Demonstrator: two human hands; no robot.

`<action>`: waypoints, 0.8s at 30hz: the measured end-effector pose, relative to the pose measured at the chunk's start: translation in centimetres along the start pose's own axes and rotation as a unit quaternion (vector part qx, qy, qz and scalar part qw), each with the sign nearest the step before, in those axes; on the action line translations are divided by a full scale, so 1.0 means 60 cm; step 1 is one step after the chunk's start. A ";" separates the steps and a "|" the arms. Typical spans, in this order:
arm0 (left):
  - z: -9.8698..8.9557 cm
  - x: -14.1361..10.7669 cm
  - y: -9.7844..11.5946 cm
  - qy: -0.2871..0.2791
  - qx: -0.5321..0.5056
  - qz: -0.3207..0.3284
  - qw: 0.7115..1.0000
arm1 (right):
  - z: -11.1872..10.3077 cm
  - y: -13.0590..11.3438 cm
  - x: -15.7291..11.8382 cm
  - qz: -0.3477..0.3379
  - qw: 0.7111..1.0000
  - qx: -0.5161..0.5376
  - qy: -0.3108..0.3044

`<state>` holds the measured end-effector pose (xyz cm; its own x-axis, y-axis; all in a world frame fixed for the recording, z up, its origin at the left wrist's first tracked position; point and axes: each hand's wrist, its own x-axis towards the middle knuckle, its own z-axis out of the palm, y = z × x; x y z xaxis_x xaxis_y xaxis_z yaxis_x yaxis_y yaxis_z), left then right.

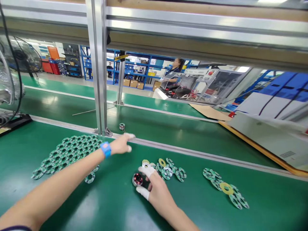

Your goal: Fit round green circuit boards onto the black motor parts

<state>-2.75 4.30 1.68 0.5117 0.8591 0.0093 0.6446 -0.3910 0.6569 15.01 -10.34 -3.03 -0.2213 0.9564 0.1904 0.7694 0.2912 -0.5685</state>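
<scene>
On the green table top, just by the right hand: a small round motor stator, with copper coils inside and a silvery rim. Sits close to both the thumb tip and a fingertip. Thumb and fingers curved, a gap between them, white finger covers on the tips. Cannot tell from here whether pinched tight or barely touched.

Looks hard and stiff, and likely a bit heavy for such a little thing, with all that metal. Maybe a bit slippery on the smooth rim. Best to hold by the outside, thumb on one side and finger on the other. Better not to poke the coils: thin wire, likely easy to scratch.

Past the metal rail: a second motor stator, on the green strip. Near it, the left hand, fingers spread and holding nothing. Good to take round the side, too.

At the left, a big flat group of ring-shaped circuit boards; more past the right hand and at the far right. Look thin, light and stiff, maybe easy to snap. Best to lift by the edges. Among the far-right ones, a yellow ring, likely light and bendy.
</scene>
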 end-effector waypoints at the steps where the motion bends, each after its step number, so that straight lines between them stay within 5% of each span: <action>1: 0.012 -0.032 0.009 -0.045 -0.008 0.019 0.999 | 0.002 0.000 -0.002 -0.028 0.999 -0.022 0.024; 3: 0.038 -0.088 0.019 -0.124 -0.050 0.082 0.988 | 0.004 -0.004 -0.003 -0.097 0.991 -0.058 0.069; 6: 0.073 -0.135 0.019 -0.126 -0.117 0.136 0.976 | 0.006 -0.013 -0.001 -0.183 0.974 -0.081 0.105; 10: 0.097 -0.137 0.009 -0.071 -0.101 0.149 0.981 | 0.005 -0.015 -0.001 -0.223 0.961 -0.123 0.110; 17: 0.081 -0.134 -0.001 -0.070 -0.064 0.174 0.980 | -0.017 -0.004 -0.004 -0.324 0.906 -0.199 0.184; 20: 0.075 -0.135 -0.001 -0.076 -0.048 0.183 0.979 | -0.022 -0.014 -0.002 -0.356 0.901 -0.191 0.157; 24: 0.075 -0.136 -0.001 -0.078 -0.033 0.196 0.977 | -0.015 -0.033 -0.005 -0.378 0.901 -0.211 0.040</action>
<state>-4.41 -4.15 -1.80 0.7956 0.5850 0.1572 0.3468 -0.6527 0.6736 14.10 -11.25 -1.22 -0.7462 0.4796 0.4618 0.5806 0.8081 0.0990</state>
